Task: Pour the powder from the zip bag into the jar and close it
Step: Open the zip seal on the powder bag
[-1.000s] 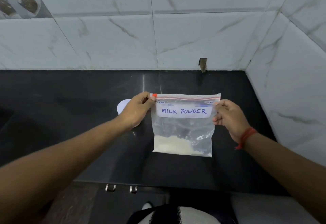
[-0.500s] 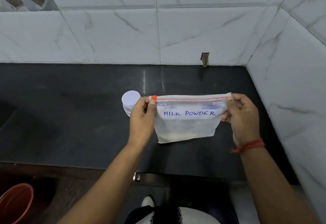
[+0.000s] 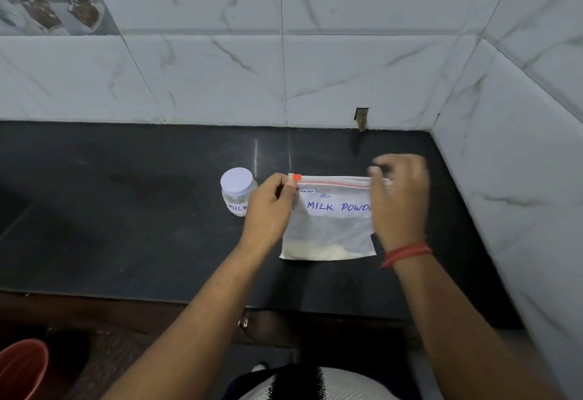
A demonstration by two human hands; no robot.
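Here, zip bag (image 3: pixel 328 229) between left hand (image 3: pixel 271 207), right hand (image 3: pixel 400 197)

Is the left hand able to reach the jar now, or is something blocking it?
Probably yes: the jar stands just beside the left hand, nothing between them. But that hand is pinching the zip bag corner, so it must let go first.
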